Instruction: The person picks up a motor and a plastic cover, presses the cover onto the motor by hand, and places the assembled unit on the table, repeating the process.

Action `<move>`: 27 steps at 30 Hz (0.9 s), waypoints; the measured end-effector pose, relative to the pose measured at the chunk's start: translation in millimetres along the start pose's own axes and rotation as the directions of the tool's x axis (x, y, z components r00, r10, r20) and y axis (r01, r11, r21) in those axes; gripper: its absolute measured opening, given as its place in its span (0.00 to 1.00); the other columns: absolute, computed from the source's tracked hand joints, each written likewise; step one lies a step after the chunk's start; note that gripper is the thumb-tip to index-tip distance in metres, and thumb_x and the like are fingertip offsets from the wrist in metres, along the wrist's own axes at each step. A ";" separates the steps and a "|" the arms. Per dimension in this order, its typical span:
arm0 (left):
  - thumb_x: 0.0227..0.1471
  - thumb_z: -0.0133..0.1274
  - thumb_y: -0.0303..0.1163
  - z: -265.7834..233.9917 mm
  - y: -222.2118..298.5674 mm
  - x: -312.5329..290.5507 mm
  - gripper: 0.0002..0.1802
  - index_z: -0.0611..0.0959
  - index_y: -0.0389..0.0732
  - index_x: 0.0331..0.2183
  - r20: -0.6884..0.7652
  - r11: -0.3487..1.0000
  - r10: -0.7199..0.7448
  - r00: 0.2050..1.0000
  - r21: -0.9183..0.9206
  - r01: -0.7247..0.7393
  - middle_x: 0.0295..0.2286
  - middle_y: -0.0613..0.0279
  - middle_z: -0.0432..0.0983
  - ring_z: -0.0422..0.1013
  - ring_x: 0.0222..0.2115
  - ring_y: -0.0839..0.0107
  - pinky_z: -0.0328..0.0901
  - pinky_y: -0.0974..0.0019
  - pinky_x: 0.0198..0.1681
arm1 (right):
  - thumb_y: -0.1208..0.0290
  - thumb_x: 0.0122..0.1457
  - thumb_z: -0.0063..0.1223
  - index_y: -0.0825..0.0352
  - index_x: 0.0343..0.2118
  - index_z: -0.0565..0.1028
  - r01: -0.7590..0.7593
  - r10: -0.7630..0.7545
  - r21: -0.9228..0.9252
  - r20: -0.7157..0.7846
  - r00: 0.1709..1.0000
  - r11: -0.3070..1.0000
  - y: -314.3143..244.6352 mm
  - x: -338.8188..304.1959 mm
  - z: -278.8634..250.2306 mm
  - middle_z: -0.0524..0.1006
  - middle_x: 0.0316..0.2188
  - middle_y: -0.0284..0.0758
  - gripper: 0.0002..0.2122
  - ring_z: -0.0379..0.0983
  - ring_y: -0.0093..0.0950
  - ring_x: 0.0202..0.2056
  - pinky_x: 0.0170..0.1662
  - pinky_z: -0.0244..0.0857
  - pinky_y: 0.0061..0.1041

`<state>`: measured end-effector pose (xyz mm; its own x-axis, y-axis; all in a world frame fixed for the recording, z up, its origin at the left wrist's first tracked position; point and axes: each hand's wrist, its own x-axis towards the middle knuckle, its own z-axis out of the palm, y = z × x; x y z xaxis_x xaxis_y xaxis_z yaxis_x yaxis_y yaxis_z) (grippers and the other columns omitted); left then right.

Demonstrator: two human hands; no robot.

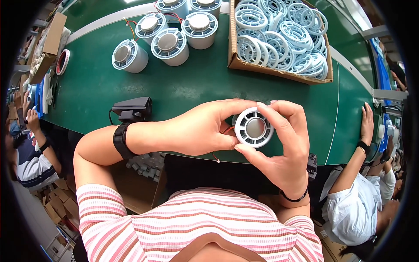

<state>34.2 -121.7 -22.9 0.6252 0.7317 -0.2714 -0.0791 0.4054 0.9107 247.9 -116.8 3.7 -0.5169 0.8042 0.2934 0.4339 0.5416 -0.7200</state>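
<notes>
Both of my hands grip one round motor unit (255, 128) near the front edge of the green table. It has a white spoked ring around a silver metal disc, which faces up. My left hand (214, 126) holds it from the left, thumb and fingers on its side. From the right, my right hand (283, 139) curls around it, thumb at the lower rim and fingers over the top rim. Red wires (228, 129) come out by my left thumb, and a small white plug (218, 160) dangles past the table edge. The unit's underside is hidden.
Several white cylindrical housings with blue rings and metal discs (170, 47) stand at the back left. A cardboard box (279, 72) full of light blue rings sits at the back right. Tape (63, 62) lies far left. People work on both sides; one's hand (367, 124) rests on the table.
</notes>
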 end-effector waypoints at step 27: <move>0.55 0.64 0.31 -19.4 14.6 6.4 0.37 0.68 0.37 0.62 0.093 0.925 -0.214 0.972 -0.300 0.233 0.45 0.64 0.77 0.74 0.44 0.77 0.73 0.67 0.46 | 0.73 0.37 0.77 0.65 0.48 0.78 -0.125 0.122 0.164 0.027 0.992 0.979 4.9 4.0 5.8 0.72 0.43 0.39 0.29 0.70 0.39 0.47 0.50 0.67 0.35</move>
<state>22.0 -100.5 -17.4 0.6968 0.5739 -0.4303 -0.1608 0.7096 0.6861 243.7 -112.4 -2.3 -0.4796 0.8574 0.1864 0.3681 0.3894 -0.8443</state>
